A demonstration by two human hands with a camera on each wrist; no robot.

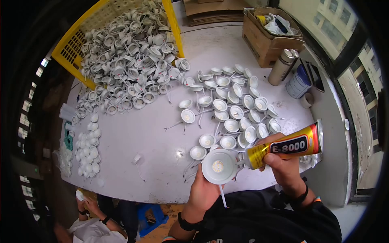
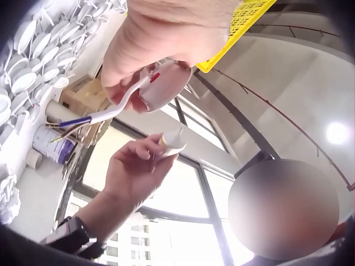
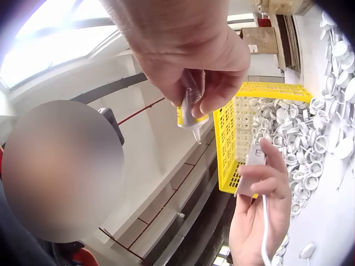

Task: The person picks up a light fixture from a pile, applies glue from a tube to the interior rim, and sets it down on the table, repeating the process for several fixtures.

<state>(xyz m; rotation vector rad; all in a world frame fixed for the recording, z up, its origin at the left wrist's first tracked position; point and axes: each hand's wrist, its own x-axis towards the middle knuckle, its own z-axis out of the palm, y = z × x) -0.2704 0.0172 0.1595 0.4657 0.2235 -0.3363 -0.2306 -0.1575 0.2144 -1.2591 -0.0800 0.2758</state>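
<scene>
My left hand (image 1: 203, 190) holds a round white downlight (image 1: 219, 169) by its back and edge, its face with small yellowish LEDs turned up. A white cable (image 2: 111, 112) with bare wire ends hangs from that light. In my right hand (image 1: 283, 170) I grip a yellow and black glue tube (image 1: 288, 146) marked E-8000. The tube's pale nozzle (image 3: 197, 134) points at the light's right rim, right beside it in the head view. In the right wrist view the left hand's fingers curl round the light's side.
Many white downlights (image 1: 231, 125) stand beyond my hands. A yellow crate (image 1: 175, 28) spills more white housings at the back left. White round covers (image 1: 87, 150) lie at the left. A cardboard box (image 1: 259, 44), a steel flask (image 1: 279, 69) and a blue-white can (image 1: 298, 83) line the right. Another person's hands (image 1: 92, 205) show at lower left.
</scene>
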